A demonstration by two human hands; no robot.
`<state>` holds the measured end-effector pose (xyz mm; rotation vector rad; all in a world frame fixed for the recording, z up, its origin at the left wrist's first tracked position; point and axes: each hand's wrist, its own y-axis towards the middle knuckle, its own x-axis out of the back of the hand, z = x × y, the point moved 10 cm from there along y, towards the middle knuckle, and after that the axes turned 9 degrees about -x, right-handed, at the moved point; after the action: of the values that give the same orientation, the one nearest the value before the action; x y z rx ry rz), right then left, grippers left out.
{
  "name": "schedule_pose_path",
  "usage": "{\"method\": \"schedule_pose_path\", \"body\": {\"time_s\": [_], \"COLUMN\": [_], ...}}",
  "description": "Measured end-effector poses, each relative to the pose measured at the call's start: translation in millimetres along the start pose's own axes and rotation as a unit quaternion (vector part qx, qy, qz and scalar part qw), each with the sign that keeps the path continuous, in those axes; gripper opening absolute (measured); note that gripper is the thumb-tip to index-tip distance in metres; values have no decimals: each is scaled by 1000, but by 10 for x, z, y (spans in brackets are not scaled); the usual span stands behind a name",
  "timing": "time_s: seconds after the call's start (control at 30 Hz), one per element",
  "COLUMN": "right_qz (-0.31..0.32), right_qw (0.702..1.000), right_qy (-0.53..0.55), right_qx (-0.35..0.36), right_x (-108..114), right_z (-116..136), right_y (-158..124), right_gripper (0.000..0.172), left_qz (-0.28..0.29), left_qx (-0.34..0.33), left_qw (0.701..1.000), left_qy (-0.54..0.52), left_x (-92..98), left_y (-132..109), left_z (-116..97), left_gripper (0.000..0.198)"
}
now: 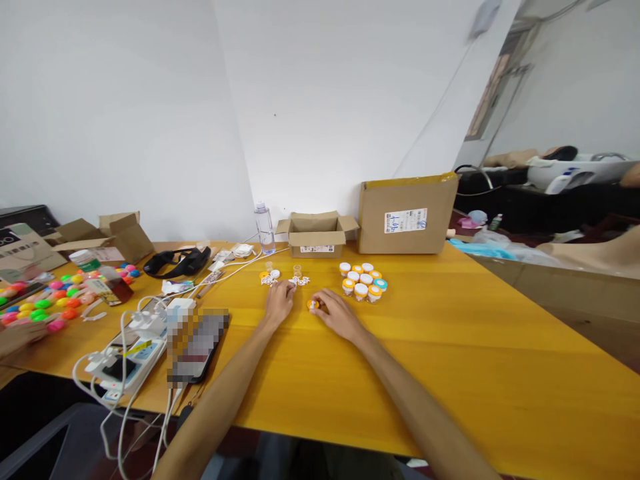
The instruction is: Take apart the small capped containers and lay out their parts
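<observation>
My right hand [336, 313] is closed, thumb and fingers at a small orange lid [313, 305] with something white on it. My left hand [280, 303] reaches to a pile of small white pieces [302, 281], its fingers curled together; what they pinch is too small to make out. Behind that pile stands a small transparent cup [297, 270]. More white pieces with dark spots [269, 281] lie left of it, next to an orange lid [263, 275], a white lid [275, 274] and another cup [269, 266]. Several lidded jars [361, 291] are grouped to the right.
An open carton [316, 247], a large cardboard box [407, 223] and a water bottle [265, 230] stand at the back. Leftward are a phone [203, 347], power strips with cables [135, 360], a black strap [177, 262] and colourful balls [43, 305] near another person's hand [23, 337].
</observation>
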<state>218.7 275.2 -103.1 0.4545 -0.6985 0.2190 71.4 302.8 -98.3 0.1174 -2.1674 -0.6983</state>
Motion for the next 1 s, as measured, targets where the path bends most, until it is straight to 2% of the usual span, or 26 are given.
{"method": "schedule_pose_path", "body": {"time_s": [0.1, 0.23, 0.37, 0.57, 1.0], "right_qz": [-1, -2, -8, -5, -7], "right_qw": [1000, 1000, 1000, 1000, 1000], "right_qy": [-3, -6, -11, -16, -6], "right_qx": [0, 8, 7, 6, 3], "right_x": [0, 3, 16, 2, -3], "right_z": [2, 17, 18, 16, 3], "right_y": [-4, -11, -12, -10, -8], "right_gripper": [11, 11, 10, 11, 11], "left_qz": [-12, -57, -83, -38, -12], "left_qx": [0, -18, -38, -47, -47], "left_qw": [1000, 998, 996, 998, 998], "left_qy": [-2, -6, 5, 6, 26], "left_x": [26, 116, 157, 46, -17], "left_y": [-15, -41, -50, -28, -25], "left_z": [-19, -61, -82, -65, -22], "left_gripper": [13, 9, 13, 17, 17]}}
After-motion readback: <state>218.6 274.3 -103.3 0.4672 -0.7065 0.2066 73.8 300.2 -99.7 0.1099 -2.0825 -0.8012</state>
